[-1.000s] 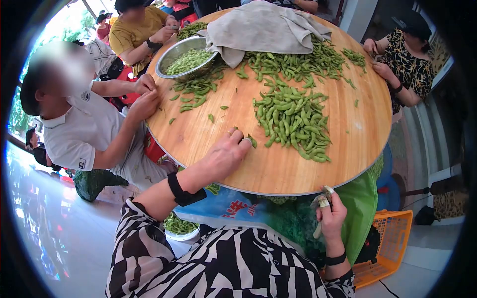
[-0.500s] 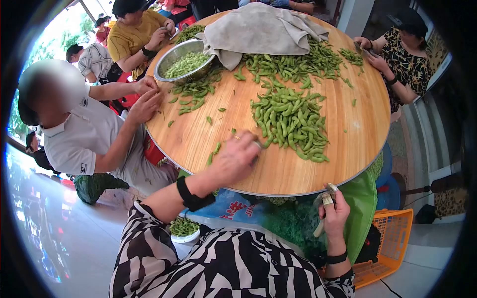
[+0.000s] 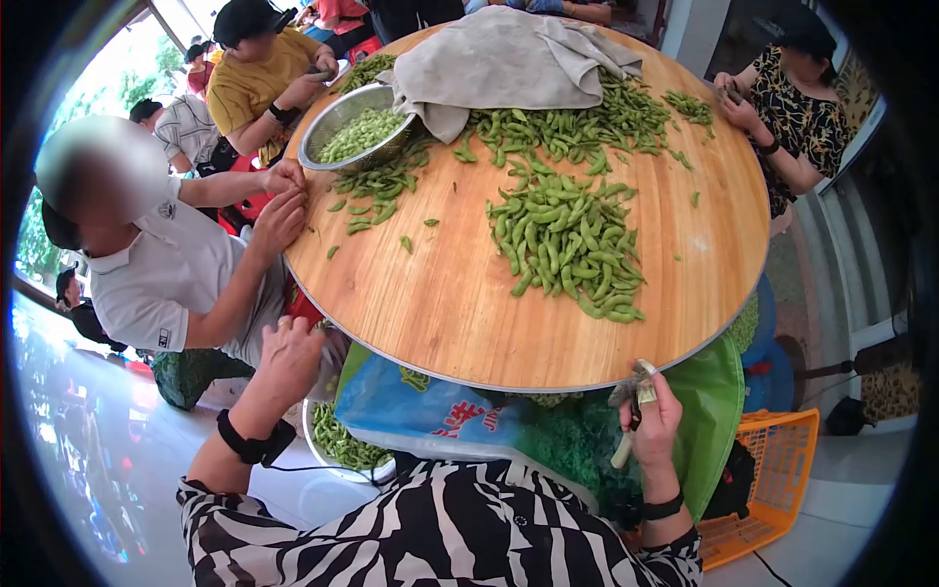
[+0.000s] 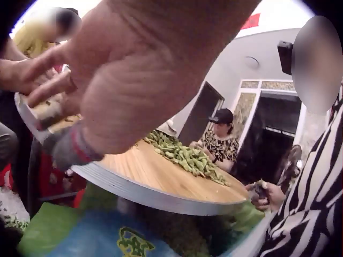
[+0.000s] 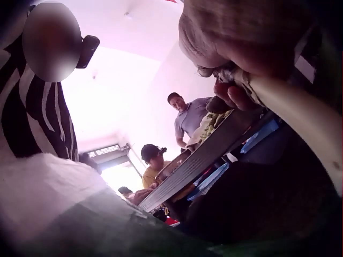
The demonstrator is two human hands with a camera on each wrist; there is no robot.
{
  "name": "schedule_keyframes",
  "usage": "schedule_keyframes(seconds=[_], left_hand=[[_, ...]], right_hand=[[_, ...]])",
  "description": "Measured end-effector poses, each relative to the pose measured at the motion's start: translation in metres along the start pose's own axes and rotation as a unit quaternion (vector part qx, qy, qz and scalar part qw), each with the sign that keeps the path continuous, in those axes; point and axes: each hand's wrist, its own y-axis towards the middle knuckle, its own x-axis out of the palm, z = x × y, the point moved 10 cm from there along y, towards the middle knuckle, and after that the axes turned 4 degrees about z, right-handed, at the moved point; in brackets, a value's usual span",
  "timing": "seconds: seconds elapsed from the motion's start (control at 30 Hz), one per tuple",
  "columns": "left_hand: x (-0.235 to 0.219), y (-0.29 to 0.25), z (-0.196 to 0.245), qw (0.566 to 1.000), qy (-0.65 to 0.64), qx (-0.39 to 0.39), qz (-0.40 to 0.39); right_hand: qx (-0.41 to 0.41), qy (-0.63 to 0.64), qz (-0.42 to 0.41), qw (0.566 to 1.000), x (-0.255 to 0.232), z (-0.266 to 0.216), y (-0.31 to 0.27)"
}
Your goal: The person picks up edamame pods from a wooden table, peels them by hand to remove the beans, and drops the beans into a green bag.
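In the head view my left hand (image 3: 290,354) hangs just past the table's left edge, its fingers loosely extended. Its thumb wears a grey cover (image 4: 80,143) with a pink stripe in the left wrist view, and nothing shows between the fingers. My right hand (image 3: 657,421) grips a pale-handled tool (image 3: 623,452) by the near edge; its working end is hidden by the fingers. The thick pale handle (image 5: 300,110) sticks out of the fist in the right wrist view. A heap of green soybean pods (image 3: 567,240) lies on the round wooden table (image 3: 421,313).
A steel colander (image 3: 311,147) of shelled beans and a grey cloth (image 3: 499,64) over more pods stand at the back. Below are a white bucket (image 3: 381,474) of pods, a blue and green sheet (image 3: 391,396) and an orange crate (image 3: 782,479). People sit around the table.
My left hand has swept from beside the pod heap leftward and off the table's edge. A few pods beside it half a second ago are gone from the tabletop. My right hand stays put.
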Motion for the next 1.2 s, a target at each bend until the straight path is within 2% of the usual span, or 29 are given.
schedule_keyframes(seconds=[0.03, 0.1, 0.17, 0.23, 0.3, 0.37, 0.43, 0.5, 0.6, 0.73, 0.8, 0.83, 0.87, 0.9, 0.93, 1.0, 1.03, 1.07, 1.13, 1.2], left_hand=[[-0.017, 0.01, 0.012, 0.998, -0.047, 0.038, 0.023], [-0.038, 0.037, 0.039, 0.976, -0.205, 0.057, 0.04], [-0.077, 0.064, 0.086, 0.935, -0.306, 0.148, 0.1], [-0.11, 0.084, 0.136, 0.899, -0.329, 0.247, 0.149], [-0.135, 0.104, 0.174, 0.847, -0.337, 0.332, 0.241], [-0.137, 0.139, 0.195, 0.845, -0.337, 0.32, 0.265], [-0.132, 0.158, 0.199, 0.844, -0.334, 0.306, 0.285], [-0.121, 0.172, 0.208, 0.863, -0.319, 0.31, 0.239], [-0.11, 0.157, 0.205, 0.863, -0.322, 0.338, 0.194], [-0.095, 0.136, 0.192, 0.86, -0.336, 0.331, 0.196], [-0.093, 0.14, 0.172, 0.839, -0.443, 0.249, 0.195], [-0.096, 0.136, 0.175, 0.838, -0.444, 0.252, 0.195], [-0.088, 0.14, 0.17, 0.774, -0.595, 0.186, 0.115], [-0.078, 0.139, 0.171, 0.681, -0.723, 0.113, 0.029], [-0.086, 0.132, 0.175, 0.679, -0.725, 0.117, 0.029], [-0.089, 0.113, 0.201, 0.586, -0.796, 0.109, -0.103], [-0.092, 0.107, 0.211, 0.561, -0.813, 0.107, -0.118], [-0.092, 0.102, 0.217, 0.558, -0.813, 0.11, -0.124], [-0.099, 0.092, 0.234, 0.492, -0.843, 0.151, -0.156], [-0.102, 0.089, 0.245, 0.489, -0.841, 0.162, -0.166]], right_hand=[[0.016, 0.017, -0.013, 1.0, 0.006, 0.001, 0.001], [0.033, 0.029, -0.039, 0.998, 0.018, -0.004, 0.003], [0.041, 0.046, -0.03, 0.998, 0.019, -0.003, 0.004], [0.05, 0.06, -0.019, 0.997, 0.017, -0.003, 0.003], [0.058, 0.041, -0.031, 0.997, 0.018, -0.003, 0.0], [0.062, 0.026, -0.033, 0.997, 0.014, -0.004, -0.004], [0.066, 0.015, -0.036, 0.997, 0.014, -0.004, -0.007], [0.075, 0.014, -0.027, 0.997, 0.011, -0.002, -0.009], [0.066, 0.019, -0.029, 0.997, 0.007, -0.01, -0.008], [0.037, -0.009, -0.062, 0.997, 0.009, -0.038, 0.002], [-0.015, -0.062, -0.099, 0.993, 0.017, -0.062, 0.007], [-0.032, -0.074, -0.108, 0.991, 0.022, -0.075, 0.01], [-0.033, -0.075, -0.106, 0.991, 0.025, -0.084, 0.013], [-0.013, -0.053, -0.121, 0.991, 0.033, -0.089, 0.016], [0.008, -0.031, -0.136, 0.99, 0.041, -0.091, 0.018], [0.017, -0.01, -0.155, 0.988, 0.053, -0.088, 0.021], [0.014, -0.006, -0.164, 0.986, 0.06, -0.087, 0.019], [0.011, -0.002, -0.173, 0.985, 0.065, -0.086, 0.017], [0.015, 0.0, -0.17, 0.985, 0.062, -0.086, 0.015], [0.02, -0.028, -0.197, 0.98, 0.06, -0.088, 0.011]])
